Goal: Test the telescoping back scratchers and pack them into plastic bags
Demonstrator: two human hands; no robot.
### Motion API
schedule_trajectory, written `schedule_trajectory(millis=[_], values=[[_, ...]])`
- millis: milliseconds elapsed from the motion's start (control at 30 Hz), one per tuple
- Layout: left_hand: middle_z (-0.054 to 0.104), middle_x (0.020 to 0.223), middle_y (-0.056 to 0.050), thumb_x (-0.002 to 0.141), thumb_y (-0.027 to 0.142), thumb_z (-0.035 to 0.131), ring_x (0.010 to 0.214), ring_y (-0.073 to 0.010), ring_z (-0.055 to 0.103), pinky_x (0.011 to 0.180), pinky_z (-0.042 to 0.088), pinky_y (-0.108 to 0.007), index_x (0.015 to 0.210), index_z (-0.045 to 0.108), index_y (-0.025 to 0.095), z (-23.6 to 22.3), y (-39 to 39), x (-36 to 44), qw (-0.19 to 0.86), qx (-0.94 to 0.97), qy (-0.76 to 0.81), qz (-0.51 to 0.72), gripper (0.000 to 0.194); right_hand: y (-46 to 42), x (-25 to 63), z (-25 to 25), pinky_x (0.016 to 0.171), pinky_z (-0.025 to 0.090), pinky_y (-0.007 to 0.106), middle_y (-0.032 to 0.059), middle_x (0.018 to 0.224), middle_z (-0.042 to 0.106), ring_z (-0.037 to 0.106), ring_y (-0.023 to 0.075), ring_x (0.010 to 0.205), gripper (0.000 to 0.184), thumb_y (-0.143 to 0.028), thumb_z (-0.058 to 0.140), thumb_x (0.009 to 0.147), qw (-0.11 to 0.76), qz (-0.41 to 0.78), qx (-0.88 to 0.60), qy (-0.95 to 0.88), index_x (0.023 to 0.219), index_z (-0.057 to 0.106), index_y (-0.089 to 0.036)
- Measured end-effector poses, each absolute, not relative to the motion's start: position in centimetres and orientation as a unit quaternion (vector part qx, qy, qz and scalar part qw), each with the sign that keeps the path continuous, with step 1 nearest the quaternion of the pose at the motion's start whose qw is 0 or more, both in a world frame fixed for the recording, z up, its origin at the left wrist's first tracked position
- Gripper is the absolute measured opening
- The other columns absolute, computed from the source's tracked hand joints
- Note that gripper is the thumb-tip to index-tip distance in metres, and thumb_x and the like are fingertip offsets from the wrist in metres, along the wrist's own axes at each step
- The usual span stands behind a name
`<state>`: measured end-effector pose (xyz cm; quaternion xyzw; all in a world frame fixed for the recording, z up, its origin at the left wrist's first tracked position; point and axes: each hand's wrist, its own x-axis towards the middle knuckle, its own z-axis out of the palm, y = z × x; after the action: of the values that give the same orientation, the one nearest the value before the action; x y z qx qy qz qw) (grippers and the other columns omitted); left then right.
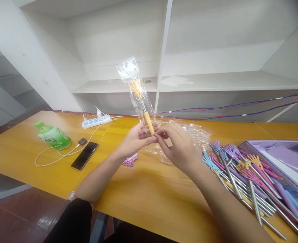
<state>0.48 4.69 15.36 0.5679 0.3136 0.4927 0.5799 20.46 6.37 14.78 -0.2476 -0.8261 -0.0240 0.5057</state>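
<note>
A yellow back scratcher (149,123) with a hand-shaped head stands tilted inside a clear plastic bag (128,69), head end up. My left hand (135,139) is closed around the lower end of the bagged handle, thumb in front. The fingers of my right hand (175,143) pinch at the bottom of the bag, touching the handle's end. Whether they grip the film or the handle is hard to see. Behind my right hand lies a heap of clear plastic bags (197,133). Small pink printed cards (130,160) rest beneath my left wrist.
Several back scratchers (240,179) in mixed colours are piled at the right, beside a purple box (278,162). On the left are a green bottle (54,135), a phone (84,156), a white cable and a power strip (96,121). Shelves (215,81) rise behind the table (149,199).
</note>
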Motion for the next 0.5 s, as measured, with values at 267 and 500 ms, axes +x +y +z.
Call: schedule_trajectory(millis=[267, 500], values=[[0.079, 0.125, -0.014, 0.088, 0.034, 0.09, 0.119, -0.0312, 0.076, 0.107, 0.06, -0.049, 0.127, 0.067, 0.02, 15.5, 4.8, 1.3, 0.599, 0.555, 0.274, 0.507, 0.047, 6.6, 20.5, 14.7, 0.074, 0.051, 0.035, 0.0054, 0.101, 0.066, 0.062, 0.0188, 0.084, 0.017, -0.023, 0.067, 0.102, 0.517, 0.001, -0.284, -0.807, 0.118, 0.06, -0.023], [0.078, 0.127, -0.019, 0.092, 0.037, 0.085, 0.127, -0.0329, 0.073, 0.109, 0.06, -0.05, 0.125, 0.071, 0.016, 15.7, 4.6, 1.5, 0.615, 0.56, 0.267, 0.487, 0.041, 7.7, 20.9, 14.3, 0.082, 0.054, 0.035, 0.0081, 0.114, 0.067, 0.065, 0.0213, 0.098, 0.033, -0.046, 0.067, 0.103, 0.481, 0.173, -0.314, -0.8, 0.125, 0.064, -0.023]])
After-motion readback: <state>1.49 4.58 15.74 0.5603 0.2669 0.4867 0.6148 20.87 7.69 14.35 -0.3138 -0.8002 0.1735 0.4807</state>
